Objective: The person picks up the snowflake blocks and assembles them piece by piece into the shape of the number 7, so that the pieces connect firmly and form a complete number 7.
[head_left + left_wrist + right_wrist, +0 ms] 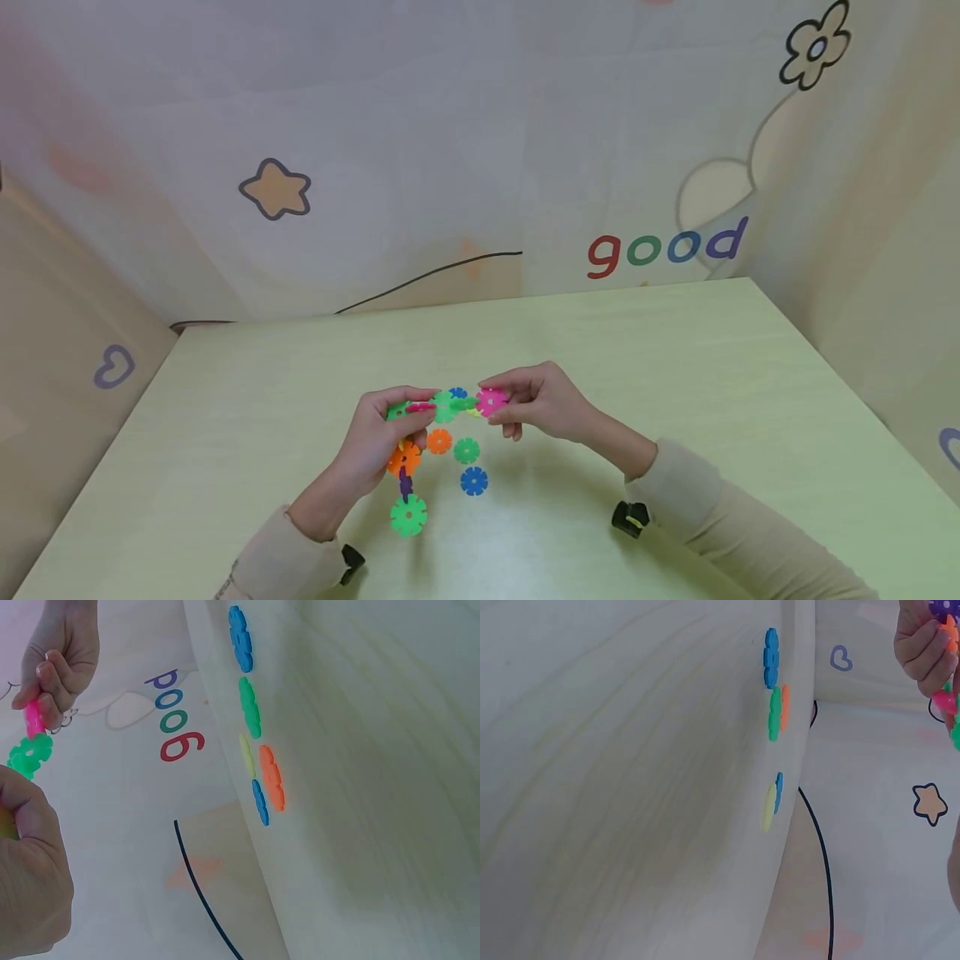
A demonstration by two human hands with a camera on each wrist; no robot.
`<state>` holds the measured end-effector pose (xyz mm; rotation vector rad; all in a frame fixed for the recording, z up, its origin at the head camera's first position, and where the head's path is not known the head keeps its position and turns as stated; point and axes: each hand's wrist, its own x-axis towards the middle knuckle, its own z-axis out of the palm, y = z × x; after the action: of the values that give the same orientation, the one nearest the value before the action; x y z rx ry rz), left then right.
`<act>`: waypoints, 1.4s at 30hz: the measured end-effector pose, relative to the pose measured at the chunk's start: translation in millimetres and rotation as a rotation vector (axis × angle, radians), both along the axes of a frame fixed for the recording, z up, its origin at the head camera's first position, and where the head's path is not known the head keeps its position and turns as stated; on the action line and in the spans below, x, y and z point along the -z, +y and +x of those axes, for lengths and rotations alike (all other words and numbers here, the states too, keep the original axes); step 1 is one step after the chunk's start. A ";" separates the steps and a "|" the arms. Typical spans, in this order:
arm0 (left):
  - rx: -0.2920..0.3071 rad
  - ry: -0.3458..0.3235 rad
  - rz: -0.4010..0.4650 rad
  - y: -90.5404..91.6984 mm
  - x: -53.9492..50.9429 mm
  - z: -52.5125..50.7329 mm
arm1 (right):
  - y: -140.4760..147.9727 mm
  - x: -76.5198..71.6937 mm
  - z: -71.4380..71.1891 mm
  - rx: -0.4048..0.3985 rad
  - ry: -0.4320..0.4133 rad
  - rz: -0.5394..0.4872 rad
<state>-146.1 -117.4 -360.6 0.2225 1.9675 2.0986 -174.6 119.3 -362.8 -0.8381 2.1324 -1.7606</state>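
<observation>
A chain of notched plastic snowflake discs hangs between my hands above the table. My left hand (375,437) grips its left part, where an orange disc (405,458), a purple disc (406,483) and a green disc (408,515) dangle below the fingers. With thumb and fingertips my right hand (543,400) pinches a pink disc (491,402) at the chain's right end. Green discs (445,407) join the two sides. In the left wrist view the pink disc (34,718) meets a green one (30,755). The left fingers partly hide the chain.
Loose discs lie on the pale green table (675,358): orange (439,441), green (467,451) and blue (474,481), plus another blue (778,793) and a yellow one (769,808) behind the chain. A printed curtain (420,167) stands along the table's back edge.
</observation>
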 end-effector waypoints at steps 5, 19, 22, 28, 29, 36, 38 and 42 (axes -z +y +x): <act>-0.001 -0.005 -0.001 0.7 0.1 -0.3 | 0.3 0.9 0.9 -0.007 0.002 -0.029; -0.023 -0.007 -0.018 -1.2 0.9 1.0 | -2.3 -3.1 0.7 -0.047 0.084 -0.041; -0.027 -0.009 -0.025 -1.6 0.7 1.2 | -2.9 -2.7 0.6 -0.050 0.096 -0.046; -0.030 0.001 -0.024 -0.9 0.3 2.0 | -3.0 -1.2 -0.8 -0.049 0.112 -0.051; -0.027 0.003 -0.023 -0.8 0.2 2.0 | -2.9 -1.4 -0.6 -0.049 0.113 -0.052; -0.002 0.009 -0.085 -0.7 -1.0 1.5 | -1.5 -2.4 1.5 -0.030 0.110 -0.055; -0.005 0.027 -0.123 -0.2 -1.1 1.4 | -1.0 -2.2 1.7 -0.026 0.100 -0.055; -0.016 0.045 -0.160 1.1 -1.2 2.0 | -0.7 -1.1 2.1 -0.027 0.086 -0.049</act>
<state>-144.2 -116.3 -359.4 0.2251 2.1574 1.9490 -172.5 118.5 -361.7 -0.9664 2.1283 -1.8006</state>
